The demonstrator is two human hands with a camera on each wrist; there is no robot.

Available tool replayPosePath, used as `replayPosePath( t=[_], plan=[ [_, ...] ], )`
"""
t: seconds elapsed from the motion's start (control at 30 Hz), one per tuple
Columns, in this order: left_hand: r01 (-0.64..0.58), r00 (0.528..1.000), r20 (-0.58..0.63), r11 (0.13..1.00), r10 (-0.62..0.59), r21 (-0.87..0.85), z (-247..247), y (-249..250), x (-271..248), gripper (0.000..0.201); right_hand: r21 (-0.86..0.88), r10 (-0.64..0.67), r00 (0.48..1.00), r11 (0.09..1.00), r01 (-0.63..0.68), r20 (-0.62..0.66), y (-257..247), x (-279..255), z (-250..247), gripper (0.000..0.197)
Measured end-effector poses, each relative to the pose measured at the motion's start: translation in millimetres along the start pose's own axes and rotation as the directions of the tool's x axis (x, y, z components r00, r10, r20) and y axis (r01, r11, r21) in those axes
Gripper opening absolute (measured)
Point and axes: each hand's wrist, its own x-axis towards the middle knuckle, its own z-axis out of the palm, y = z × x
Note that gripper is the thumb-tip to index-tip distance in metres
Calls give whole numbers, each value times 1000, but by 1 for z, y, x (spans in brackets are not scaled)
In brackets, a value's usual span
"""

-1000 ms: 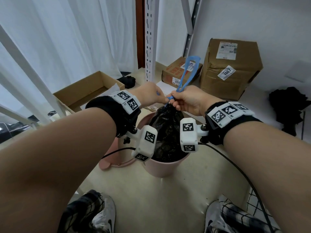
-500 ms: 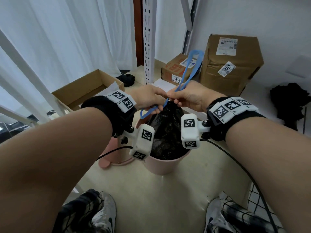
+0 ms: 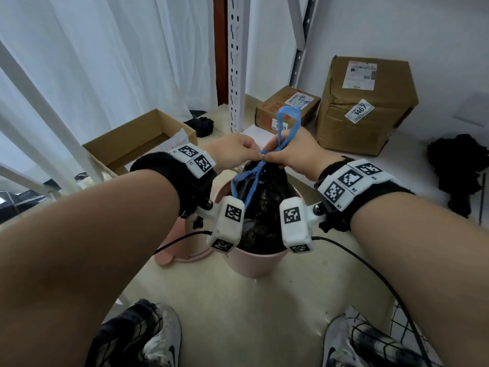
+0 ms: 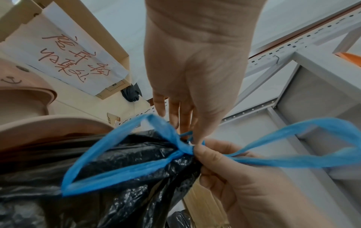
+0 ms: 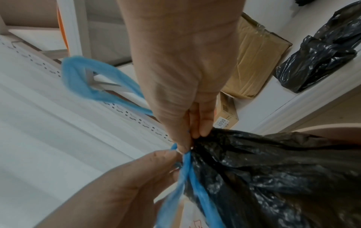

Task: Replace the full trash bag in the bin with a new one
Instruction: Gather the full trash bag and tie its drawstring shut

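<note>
A pink bin (image 3: 254, 263) stands on the floor between my feet, with a full black trash bag (image 3: 264, 197) in it. The bag's neck is gathered and its blue drawstring (image 3: 288, 120) is crossed into a knot there. One loop stands up behind my hands and the other loop (image 3: 244, 186) hangs down over the bag. My left hand (image 3: 255, 153) and right hand (image 3: 270, 154) meet above the bag, each pinching the drawstring at the knot (image 4: 187, 149). In the right wrist view the thumb and fingers (image 5: 203, 131) press against the bag's neck (image 5: 273, 177).
The pink bin lid (image 3: 182, 255) lies on the floor left of the bin. An open cardboard box (image 3: 137, 144) sits at the left, and sealed boxes (image 3: 365, 107) stand behind. A white shelf post (image 3: 235, 62) rises behind. A loose black bag (image 3: 460, 168) lies at the right.
A second blue loop has come out on the left and now hangs over the bag. The two hands have drawn together at the bag's neck, where the string is crossed.
</note>
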Motion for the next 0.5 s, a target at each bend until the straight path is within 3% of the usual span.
replayPosePath(
  t=[0.2,0.3,0.5],
  plan=[
    [2,1000,24,978,3,-208,-3,-1,-4,11,-94,-42,982,995,25,-182,7,11,11,31],
    [52,998,56,953,-37,-297,-3,-2,-4,28,-44,-44,974,998,35,-224,14,11,11,25],
    [94,995,-24,990,-96,-103,2,3,3,55,105,-37,986,993,55,-162,11,6,7,14]
  ],
)
